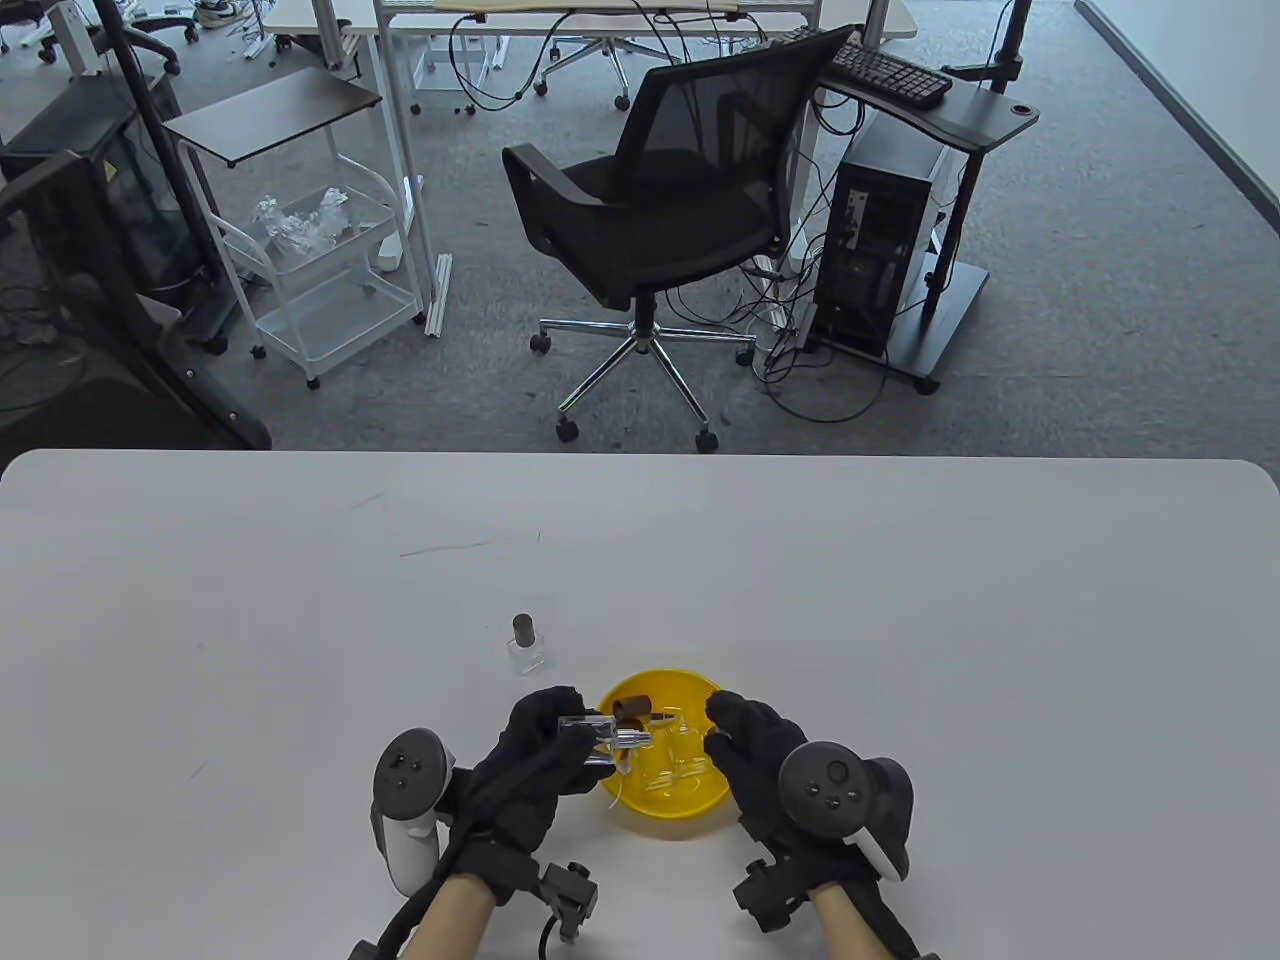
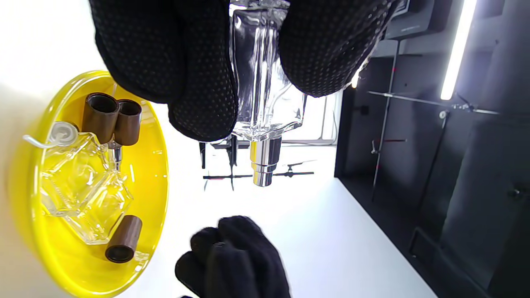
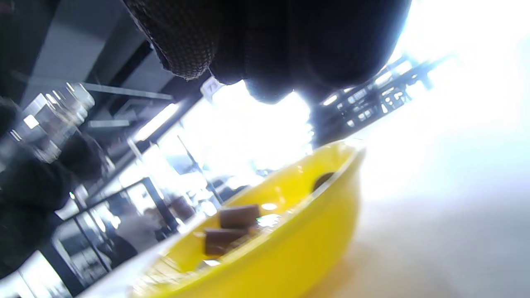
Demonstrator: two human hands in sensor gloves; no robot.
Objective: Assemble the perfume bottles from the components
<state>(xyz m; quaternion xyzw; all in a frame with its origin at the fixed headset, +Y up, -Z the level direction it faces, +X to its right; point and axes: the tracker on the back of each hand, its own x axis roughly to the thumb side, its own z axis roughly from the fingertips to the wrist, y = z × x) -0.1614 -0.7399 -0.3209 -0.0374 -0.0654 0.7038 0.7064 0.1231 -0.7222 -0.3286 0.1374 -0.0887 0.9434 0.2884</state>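
Down at the near edge of the white table [image 1: 900,600], the left hand [image 1: 535,765] grips a clear glass bottle [image 1: 590,742], fingers and thumb curled round its square body, holding it on its side just above the table with the neck pointing toward the yellow bowl [image 1: 700,805]. From the left wrist view the bottle [image 2: 265,82] hangs between the gloved fingers [image 2: 198,82], and its silver spray nozzle [image 2: 263,163] sticks out bare, with no cap on it. The right hand [image 1: 755,755] hovers over the right rim of the bowl, fingers loosely bent and holding nothing that I can make out (the right wrist view is blurred and shows only dark fingertips [image 3: 265,54] above the bowl's wall [image 3: 290,248]). Inside the bowl [image 2: 157,174], the left wrist view shows clear glass bottles [image 2: 83,194] lying in a heap, 2 brown caps [image 2: 112,118] side by side at one end, 1 more brown cap [image 2: 123,240] at the other, and a white pump collar with a thin tube [image 2: 62,134] resting on the glass. Farther back on the table, well apart from the hands, stands 1 finished bottle [image 1: 525,645], upright, with a brown cap on top. Beyond the table an office chair [image 1: 660,220] sits on grey carpet.
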